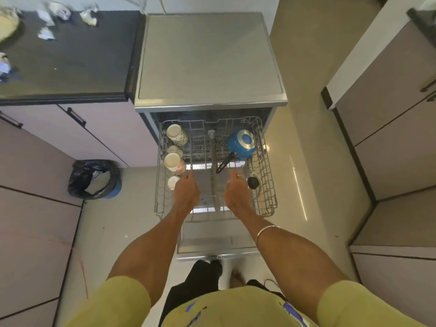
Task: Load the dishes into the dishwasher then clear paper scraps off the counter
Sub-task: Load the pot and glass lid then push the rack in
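Both hands — left, right — over pulled-out rack, each grip curled round its wires, saucepan just beyond.

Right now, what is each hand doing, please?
Left hand: fingers curled on the dishwasher rack.
Right hand: fingers curled on the same rack, beside the glass lid.

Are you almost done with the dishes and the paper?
About halfway. Mugs, a blue pot and a lid already sit in the pulled-out rack. Both hands, left and right, are over the rack's middle; whether they grip it is unclear. Paper scraps lie on the counter, not yet cleared.
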Action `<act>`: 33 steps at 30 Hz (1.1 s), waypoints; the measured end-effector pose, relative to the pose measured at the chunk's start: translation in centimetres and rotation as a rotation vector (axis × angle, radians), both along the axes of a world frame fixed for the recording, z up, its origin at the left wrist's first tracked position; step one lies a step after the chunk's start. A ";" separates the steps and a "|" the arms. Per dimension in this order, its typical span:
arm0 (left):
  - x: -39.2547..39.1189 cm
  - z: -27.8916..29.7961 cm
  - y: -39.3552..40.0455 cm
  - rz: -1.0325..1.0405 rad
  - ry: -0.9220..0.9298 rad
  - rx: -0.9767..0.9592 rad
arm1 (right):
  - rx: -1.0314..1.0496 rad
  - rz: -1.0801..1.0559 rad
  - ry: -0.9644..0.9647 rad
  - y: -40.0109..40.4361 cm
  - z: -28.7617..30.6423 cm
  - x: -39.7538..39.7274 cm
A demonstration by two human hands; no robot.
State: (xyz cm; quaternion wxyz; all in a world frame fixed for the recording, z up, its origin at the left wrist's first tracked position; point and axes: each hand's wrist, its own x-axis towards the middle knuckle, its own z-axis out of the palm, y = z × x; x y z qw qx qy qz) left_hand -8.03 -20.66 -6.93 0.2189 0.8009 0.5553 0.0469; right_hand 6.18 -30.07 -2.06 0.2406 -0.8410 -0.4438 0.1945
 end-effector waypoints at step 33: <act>-4.2 -24.2 -10.7 -0.247 -0.319 0.521 | 0.150 0.226 -0.340 -8.7 -26.4 -3.7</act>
